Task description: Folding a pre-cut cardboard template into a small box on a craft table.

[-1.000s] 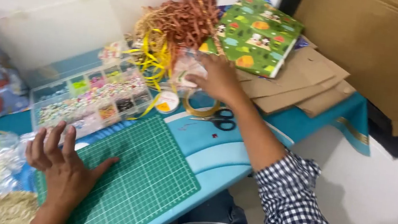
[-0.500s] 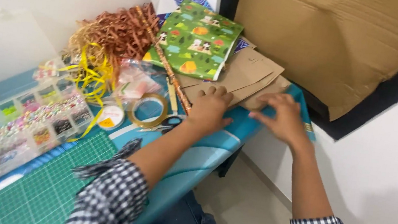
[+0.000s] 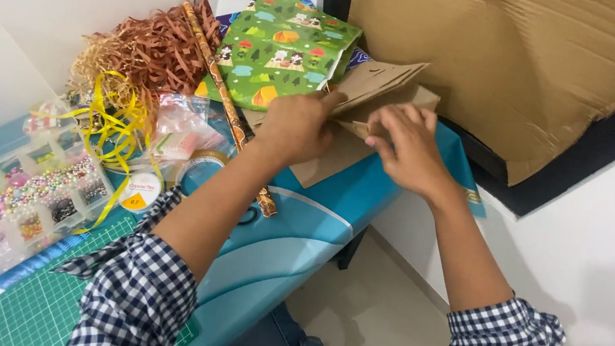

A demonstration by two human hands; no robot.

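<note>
Both my hands have moved to the flat brown paper bags (image 3: 369, 87) at the table's far corner — my left hand (image 3: 299, 127) now pinches one's edge, my right hand (image 3: 404, 147) grips the stack beside green patterned wrapping paper (image 3: 283, 49).

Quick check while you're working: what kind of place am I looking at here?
Probably a home craft or gift-wrapping corner. A compartmented bead box, shredded paper filler and a green cutting mat crowd a small blue table by a white wall, and both hands handle brown paper bags.
</note>
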